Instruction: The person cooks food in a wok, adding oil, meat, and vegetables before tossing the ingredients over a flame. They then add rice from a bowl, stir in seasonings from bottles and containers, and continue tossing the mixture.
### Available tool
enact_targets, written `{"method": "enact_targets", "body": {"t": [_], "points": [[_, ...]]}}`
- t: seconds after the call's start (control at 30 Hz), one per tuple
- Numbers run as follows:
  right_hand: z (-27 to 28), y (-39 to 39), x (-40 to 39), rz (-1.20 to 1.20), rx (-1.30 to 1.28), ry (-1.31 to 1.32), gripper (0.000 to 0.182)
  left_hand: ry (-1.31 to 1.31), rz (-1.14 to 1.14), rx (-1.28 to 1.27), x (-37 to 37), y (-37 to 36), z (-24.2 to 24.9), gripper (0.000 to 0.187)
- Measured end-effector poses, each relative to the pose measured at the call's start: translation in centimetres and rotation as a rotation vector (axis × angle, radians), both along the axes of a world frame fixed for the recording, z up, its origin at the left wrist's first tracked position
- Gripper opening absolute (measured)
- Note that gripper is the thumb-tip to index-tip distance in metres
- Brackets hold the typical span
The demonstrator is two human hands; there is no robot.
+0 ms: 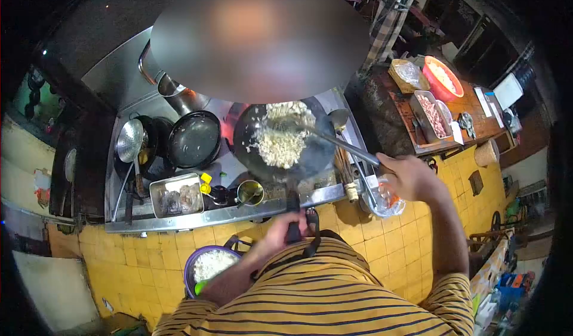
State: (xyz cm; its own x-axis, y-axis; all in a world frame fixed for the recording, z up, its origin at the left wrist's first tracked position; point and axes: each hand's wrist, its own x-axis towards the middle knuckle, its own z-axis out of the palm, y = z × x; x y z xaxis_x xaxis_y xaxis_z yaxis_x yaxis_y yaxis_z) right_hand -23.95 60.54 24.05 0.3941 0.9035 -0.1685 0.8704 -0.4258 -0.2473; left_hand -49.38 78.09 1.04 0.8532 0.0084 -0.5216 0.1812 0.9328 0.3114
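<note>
My left hand (283, 231) is wrapped round the dark handle of a wok (253, 166) on the stove. In the wok lies pale, crumbly food that looks like rice (280, 149), in two heaps. My right hand (407, 177) grips the end of a long-handled wok utensil (349, 149). The utensil reaches left over the wok, and its head cannot be made out among the food. Below my right hand is a clear plastic bag (385, 203) with something orange-red in it. A purple tub (189, 270) of white rice stands beside my left forearm.
On the metal counter (179, 221) are a black pan (194, 139), a perforated skimmer (129, 140), a metal tray (156, 198), a yellow-capped bottle (219, 196) and a tin (250, 192). A metal pot (179, 100) stands behind. At right, a wooden table (412, 121) holds a red basin (440, 91) and a meat tray (425, 120).
</note>
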Motion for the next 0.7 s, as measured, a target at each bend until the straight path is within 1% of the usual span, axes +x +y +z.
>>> {"method": "enact_targets", "body": {"t": [0.03, 0.1, 0.17, 0.2, 0.23, 0.27, 0.3, 0.33, 0.37, 0.43, 0.47, 0.5, 0.53, 0.57, 0.63, 0.67, 0.7], "points": [[1.2, -1.0, -0.6, 0.031, -0.061, 0.055, 0.046, 0.035, -0.011, 0.135, 0.9, 0.9, 0.8, 0.009], [0.7, -1.3, -1.4, 0.077, -0.064, 0.095, 0.049, -0.098, 0.102, -0.051, 4.4, 4.1, 4.4, 0.008], [-0.5, 1.4, -3.6, -0.011, -0.298, 0.119, 0.052, -0.024, 0.268, -0.355, 7.9, 6.0, 4.5, 0.016], [-2.0, 2.1, -4.5, -0.078, -0.289, 0.034, 0.053, -0.1, 0.235, -0.156, 7.0, 4.9, 4.0, 0.015], [-3.2, 2.5, -4.9, -0.077, -0.289, 0.024, 0.053, -0.18, 0.2, 0.047, 5.7, 3.2, 3.6, 0.015], [-4.2, 2.7, -5.2, -0.076, -0.259, -0.002, 0.052, -0.057, 0.195, 0.044, 3.4, 0.5, 3.9, 0.012], [-4.7, 2.7, -5.5, -0.073, -0.23, -0.025, 0.05, -0.156, 0.142, 0.124, 0.6, -1.6, 2.9, 0.01], [-4.6, 1.6, -4.8, -0.064, -0.183, 0.022, 0.048, -0.023, 0.068, -0.234, -1.0, -2.6, 3.5, 0.009], [-3.3, 1.0, -4.3, -0.06, -0.179, 0.012, 0.048, 0.008, 0.064, -0.348, -1.3, -2.7, 3.4, 0.008], [0.9, -0.1, -4.8, 0.15, -0.226, 0.126, 0.047, -0.02, 0.034, -0.124, 0.9, -0.4, 3.4, 0.006], [2.6, 0.7, -6.1, 0.087, -0.256, 0.136, 0.037, -0.06, 0.109, -0.042, 3.0, 1.7, 4.2, 0.007], [2.2, 1.6, -6.4, 0.031, -0.275, 0.161, 0.036, -0.102, 0.177, 0.047, 5.3, 4.1, 4.9, 0.008], [-0.5, 1.9, -5.7, 0.032, -0.189, 0.109, 0.039, -0.307, 0.177, 0.094, 6.2, 5.3, 5.1, 0.01], [-3.9, 2.2, -5.0, 0.037, -0.105, 0.05, 0.043, -0.166, 0.273, -0.012, 6.9, 5.2, 4.6, 0.01], [-6.4, 3.3, -5.4, -0.105, -0.155, -0.037, 0.045, 0.019, 0.193, 0.111, 3.4, 1.2, 4.6, 0.011], [-5.9, 3.4, -5.6, -0.13, -0.18, 0.023, 0.046, -0.048, 0.174, 0.053, 1.2, -1.4, 4.1, 0.012], [-4.7, 2.9, -5.5, -0.122, -0.177, 0.016, 0.046, -0.206, 0.143, 0.481, -1.4, -3.5, 3.7, 0.017]]}}
